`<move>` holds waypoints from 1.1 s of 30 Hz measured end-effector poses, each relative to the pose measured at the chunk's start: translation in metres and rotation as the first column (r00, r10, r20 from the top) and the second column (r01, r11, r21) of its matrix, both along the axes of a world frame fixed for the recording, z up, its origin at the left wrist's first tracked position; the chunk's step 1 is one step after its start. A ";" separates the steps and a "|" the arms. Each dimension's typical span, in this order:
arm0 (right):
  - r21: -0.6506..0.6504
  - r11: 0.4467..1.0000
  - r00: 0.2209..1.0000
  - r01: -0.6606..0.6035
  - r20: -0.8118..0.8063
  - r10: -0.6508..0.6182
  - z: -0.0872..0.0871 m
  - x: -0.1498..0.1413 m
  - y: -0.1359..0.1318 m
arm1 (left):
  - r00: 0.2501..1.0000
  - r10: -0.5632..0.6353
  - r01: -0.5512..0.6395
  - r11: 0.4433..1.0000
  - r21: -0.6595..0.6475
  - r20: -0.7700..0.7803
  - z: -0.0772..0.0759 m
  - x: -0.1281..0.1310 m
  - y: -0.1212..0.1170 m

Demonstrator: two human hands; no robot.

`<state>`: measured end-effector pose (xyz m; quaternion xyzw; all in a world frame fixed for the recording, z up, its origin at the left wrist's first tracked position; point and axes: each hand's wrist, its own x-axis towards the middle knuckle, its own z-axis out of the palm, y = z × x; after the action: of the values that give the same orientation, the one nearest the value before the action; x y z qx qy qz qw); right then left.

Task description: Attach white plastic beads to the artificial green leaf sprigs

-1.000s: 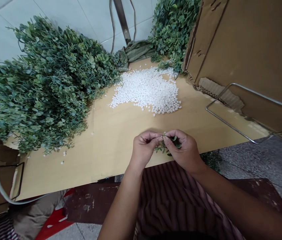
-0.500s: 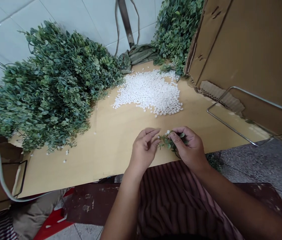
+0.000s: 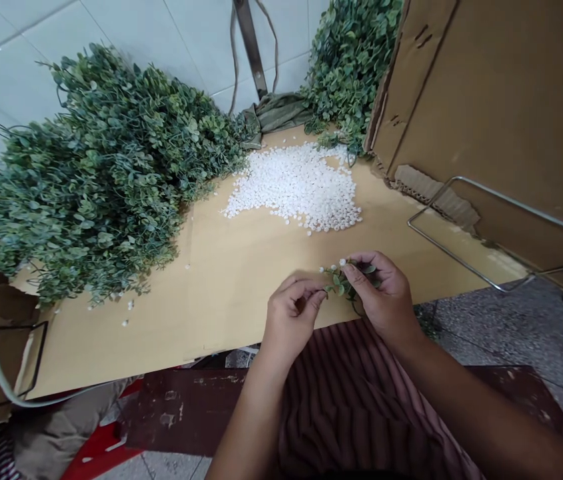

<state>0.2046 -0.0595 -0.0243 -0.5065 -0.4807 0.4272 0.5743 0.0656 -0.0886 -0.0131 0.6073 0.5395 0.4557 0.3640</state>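
A small artificial green leaf sprig (image 3: pixel 340 283) with a few white beads on its tips is held over the table's front edge. My right hand (image 3: pixel 385 293) grips it, thumb pressed against the fingers close to one of the beads. From the other side, my left hand (image 3: pixel 294 313) pinches the end of a lower twig between thumb and fingertips. Whether a bead is inside that pinch, I cannot make out. Beyond both hands, a spread heap of small white beads (image 3: pixel 296 187) lies on the tan tabletop (image 3: pixel 231 280).
A large pile of artificial foliage (image 3: pixel 111 167) fills the left side, with more greenery (image 3: pixel 351 73) at the back right. A cardboard box (image 3: pixel 501 100) and a bent metal wire frame (image 3: pixel 461 257) stand on the right. Another person's leg (image 3: pixel 56 427) shows at lower left.
My left hand's fingers have closed from a looser pose into a pinch at a lower twig. The sprig stays in my right hand. The whole view has shifted slightly.
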 end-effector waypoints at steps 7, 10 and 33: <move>-0.029 0.999 0.998 0.017 -0.061 -0.019 0.000 0.001 0.000 | 0.998 -0.029 0.033 0.997 -0.069 0.055 -0.002 0.002 -0.002; 0.008 0.991 0.981 -0.130 -0.143 0.130 0.001 0.007 0.001 | 0.996 0.035 -0.031 0.998 -0.051 0.087 -0.005 0.000 -0.001; 0.466 0.742 0.792 -0.482 0.595 0.140 0.038 -0.014 -0.031 | 0.977 0.061 -0.071 0.997 0.043 0.203 0.019 -0.027 -0.017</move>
<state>0.1903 -0.0901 0.0138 -0.3040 -0.8077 0.1928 0.4669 0.0390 -0.1052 0.0058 0.5489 0.5080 0.5400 0.3860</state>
